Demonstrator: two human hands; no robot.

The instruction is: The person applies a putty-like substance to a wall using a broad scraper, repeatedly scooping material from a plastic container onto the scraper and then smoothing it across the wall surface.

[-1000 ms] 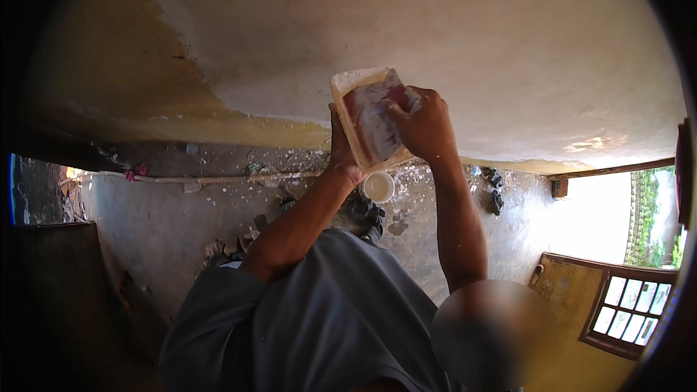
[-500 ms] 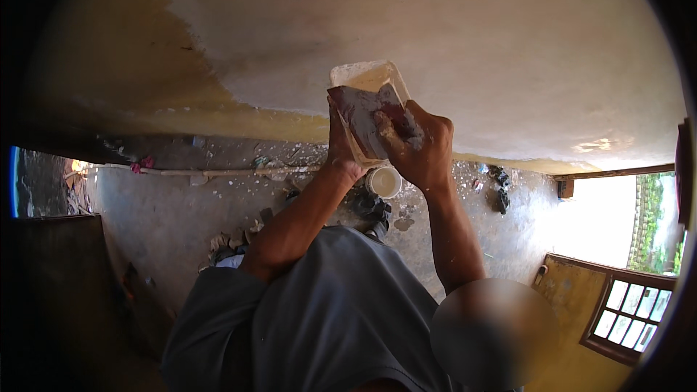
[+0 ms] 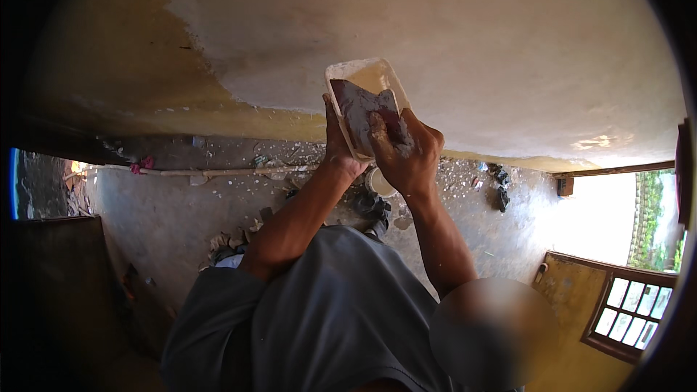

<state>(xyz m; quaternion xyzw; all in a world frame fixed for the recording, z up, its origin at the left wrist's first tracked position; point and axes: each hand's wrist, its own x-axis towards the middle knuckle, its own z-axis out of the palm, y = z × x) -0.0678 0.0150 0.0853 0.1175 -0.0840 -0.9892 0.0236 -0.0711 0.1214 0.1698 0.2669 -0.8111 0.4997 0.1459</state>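
Note:
My left hand (image 3: 341, 148) grips a pale, paste-smeared rectangular plastic tub (image 3: 358, 69) from its left side and beneath. The tub is tilted in front of the wall. Over its opening lies a flat dark-red piece smeared with grey paste (image 3: 356, 107); whether it is a spreader or a sheet, I cannot tell. My right hand (image 3: 412, 154) is closed on the lower right part of that piece, with the thumb on top and paste on the fingers. Most of the tub's inside is hidden.
A wall (image 3: 435, 43) stands ahead, part pale coat, part bare yellow. Below is a speckled floor with a round white bucket (image 3: 380, 182), a long pole (image 3: 218, 172) and black plastic bags (image 3: 500, 187). A bright doorway (image 3: 588, 221) and a paned window (image 3: 630, 311) are at right.
My right hand has shifted slightly left with the smeared piece, deeper over the tub. The tub has moved a little left and up. Part of the bucket is now covered.

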